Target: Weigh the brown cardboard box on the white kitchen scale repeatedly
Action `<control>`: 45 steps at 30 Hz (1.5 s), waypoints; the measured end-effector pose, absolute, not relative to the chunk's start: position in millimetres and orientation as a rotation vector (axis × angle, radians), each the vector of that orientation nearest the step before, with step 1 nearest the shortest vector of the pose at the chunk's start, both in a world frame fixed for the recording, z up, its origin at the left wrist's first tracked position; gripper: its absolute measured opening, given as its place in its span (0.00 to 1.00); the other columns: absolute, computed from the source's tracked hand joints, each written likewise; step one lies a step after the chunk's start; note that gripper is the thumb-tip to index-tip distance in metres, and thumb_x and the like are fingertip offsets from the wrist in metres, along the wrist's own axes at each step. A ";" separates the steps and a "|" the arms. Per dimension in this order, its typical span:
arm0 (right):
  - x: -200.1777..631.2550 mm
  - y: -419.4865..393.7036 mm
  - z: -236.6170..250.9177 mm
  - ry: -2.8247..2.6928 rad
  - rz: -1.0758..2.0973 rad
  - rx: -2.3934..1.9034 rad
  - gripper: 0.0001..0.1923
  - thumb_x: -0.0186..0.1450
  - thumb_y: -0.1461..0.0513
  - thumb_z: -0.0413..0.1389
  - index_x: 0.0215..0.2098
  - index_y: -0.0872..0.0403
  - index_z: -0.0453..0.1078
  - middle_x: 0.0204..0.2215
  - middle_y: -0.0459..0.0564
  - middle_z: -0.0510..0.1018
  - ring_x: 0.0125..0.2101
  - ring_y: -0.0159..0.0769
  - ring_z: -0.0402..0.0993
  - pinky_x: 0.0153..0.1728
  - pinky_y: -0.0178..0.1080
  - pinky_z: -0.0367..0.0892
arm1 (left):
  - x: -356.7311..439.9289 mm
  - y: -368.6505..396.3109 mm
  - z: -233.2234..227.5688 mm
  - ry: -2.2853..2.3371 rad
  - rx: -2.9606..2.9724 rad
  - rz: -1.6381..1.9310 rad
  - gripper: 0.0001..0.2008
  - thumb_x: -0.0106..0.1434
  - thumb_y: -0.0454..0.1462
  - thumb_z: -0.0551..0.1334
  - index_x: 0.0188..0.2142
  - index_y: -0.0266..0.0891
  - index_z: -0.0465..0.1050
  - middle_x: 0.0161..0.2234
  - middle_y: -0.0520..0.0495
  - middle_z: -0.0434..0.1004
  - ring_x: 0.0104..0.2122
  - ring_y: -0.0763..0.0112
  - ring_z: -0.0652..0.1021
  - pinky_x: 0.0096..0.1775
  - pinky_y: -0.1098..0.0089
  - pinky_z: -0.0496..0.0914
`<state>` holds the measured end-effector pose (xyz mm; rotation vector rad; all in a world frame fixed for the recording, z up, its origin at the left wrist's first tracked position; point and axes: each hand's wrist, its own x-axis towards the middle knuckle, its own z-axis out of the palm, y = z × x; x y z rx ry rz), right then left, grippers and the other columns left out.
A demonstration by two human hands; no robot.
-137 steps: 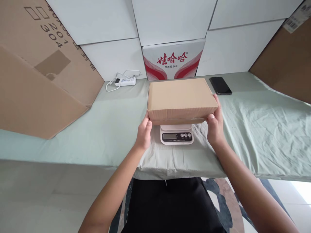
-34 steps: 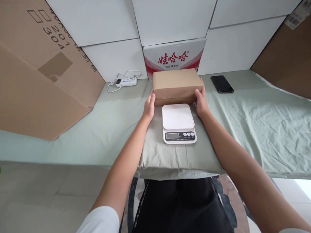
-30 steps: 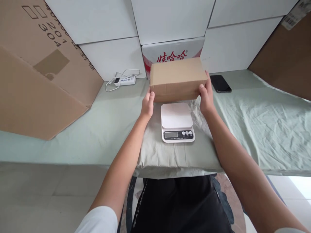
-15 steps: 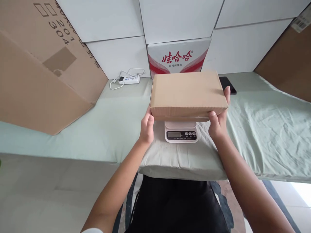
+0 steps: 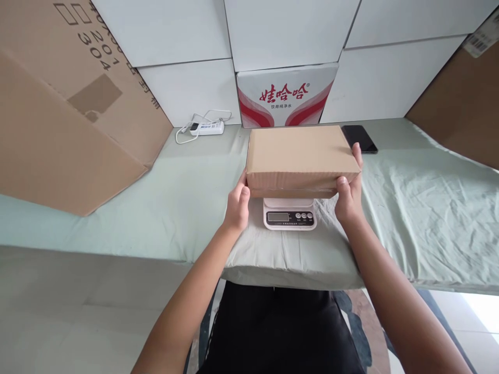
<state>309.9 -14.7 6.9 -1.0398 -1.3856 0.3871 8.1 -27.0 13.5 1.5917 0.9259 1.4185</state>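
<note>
Between my hands is a brown cardboard box (image 5: 300, 150), lying flat side up over a white kitchen scale (image 5: 289, 218). My left hand (image 5: 237, 205) grips the box's left end, thumb at the front corner. At the right end my right hand (image 5: 350, 192) holds it, thumb on the front face and fingers round the side. The box covers the scale's platform, so I cannot tell if it touches it. Only the scale's front panel shows, with a dark display and several round buttons.
A black phone (image 5: 360, 138) lies behind the box on the right. At the back left rests a white power strip (image 5: 207, 128) with a cable. Large cartons stand left (image 5: 78, 130) and right (image 5: 456, 104); a red-and-white carton (image 5: 288, 98) is behind. A pale green cloth (image 5: 187, 208) covers the table.
The box has come down slightly and sits lower over the scale, in both my hands. More of the phone and of the carton behind now shows.
</note>
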 end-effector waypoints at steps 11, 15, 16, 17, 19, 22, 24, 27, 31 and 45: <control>311.5 -14.0 1.8 -1.401 0.285 -1.040 0.52 0.69 0.28 0.53 0.83 0.38 0.55 0.79 0.55 0.66 0.78 0.62 0.63 0.80 0.71 0.55 | 8.1 -27.1 4.3 1.022 1.582 1.529 0.45 0.75 0.70 0.51 0.80 0.50 0.63 0.82 0.41 0.65 0.83 0.48 0.62 0.82 0.48 0.60; 311.1 -12.5 2.9 -1.270 0.211 -0.984 0.50 0.71 0.29 0.49 0.84 0.37 0.54 0.75 0.57 0.68 0.76 0.64 0.63 0.77 0.72 0.60 | 6.8 -22.7 -0.7 1.064 1.550 1.683 0.47 0.75 0.70 0.50 0.83 0.53 0.54 0.86 0.46 0.51 0.86 0.53 0.52 0.84 0.53 0.54; 311.0 -11.6 3.1 -1.223 0.229 -0.973 0.49 0.72 0.30 0.49 0.84 0.38 0.55 0.75 0.57 0.67 0.77 0.65 0.63 0.76 0.72 0.60 | 6.8 -21.7 -1.3 1.070 1.545 1.689 0.46 0.75 0.70 0.50 0.83 0.52 0.54 0.86 0.46 0.51 0.86 0.54 0.51 0.84 0.53 0.54; 311.3 -10.2 3.0 -1.173 0.262 -0.972 0.48 0.72 0.31 0.49 0.84 0.39 0.55 0.75 0.58 0.67 0.76 0.66 0.63 0.76 0.73 0.61 | 6.9 -20.9 -1.7 1.075 1.544 1.685 0.47 0.75 0.70 0.50 0.83 0.52 0.54 0.86 0.46 0.50 0.86 0.54 0.51 0.84 0.54 0.54; 313.2 -5.2 0.8 -1.080 0.362 -0.978 0.47 0.72 0.32 0.49 0.83 0.39 0.56 0.73 0.60 0.70 0.74 0.66 0.67 0.74 0.73 0.63 | 8.0 -19.7 -2.1 1.082 1.549 1.662 0.48 0.74 0.71 0.49 0.83 0.51 0.53 0.86 0.45 0.50 0.86 0.54 0.51 0.84 0.55 0.53; 319.4 6.2 -6.2 -0.981 0.515 -0.902 0.46 0.68 0.32 0.53 0.80 0.35 0.62 0.66 0.59 0.77 0.67 0.62 0.73 0.71 0.70 0.69 | 10.4 -18.7 -3.0 1.082 1.555 1.615 0.49 0.74 0.71 0.50 0.84 0.49 0.53 0.86 0.43 0.51 0.86 0.52 0.52 0.84 0.54 0.53; 323.4 13.6 -10.7 -0.908 0.586 -0.850 0.45 0.67 0.33 0.54 0.78 0.34 0.65 0.61 0.55 0.79 0.64 0.57 0.77 0.69 0.67 0.72 | 11.6 -17.5 -4.2 1.085 1.557 1.588 0.50 0.73 0.71 0.51 0.84 0.48 0.53 0.86 0.41 0.52 0.86 0.51 0.53 0.84 0.52 0.53; 325.5 21.0 -13.6 -0.812 0.627 -0.843 0.45 0.66 0.33 0.54 0.76 0.38 0.67 0.57 0.52 0.78 0.60 0.52 0.80 0.68 0.64 0.74 | 12.1 -14.1 -6.6 1.102 1.555 1.567 0.52 0.72 0.73 0.51 0.84 0.48 0.53 0.85 0.40 0.55 0.85 0.50 0.54 0.84 0.51 0.53; 321.3 23.7 -12.8 -0.758 0.656 -0.871 0.41 0.65 0.34 0.57 0.71 0.39 0.72 0.55 0.53 0.79 0.55 0.50 0.80 0.63 0.59 0.76 | 11.1 -10.9 -8.3 1.118 1.535 1.582 0.51 0.73 0.72 0.51 0.83 0.49 0.53 0.85 0.41 0.54 0.86 0.50 0.54 0.84 0.52 0.52; 319.9 25.9 -14.5 -0.876 0.659 -0.954 0.36 0.68 0.32 0.53 0.65 0.37 0.76 0.55 0.52 0.80 0.57 0.55 0.81 0.63 0.66 0.75 | 12.3 -17.2 -2.3 1.124 1.553 1.536 0.48 0.74 0.71 0.50 0.82 0.49 0.59 0.83 0.41 0.61 0.83 0.49 0.62 0.83 0.50 0.57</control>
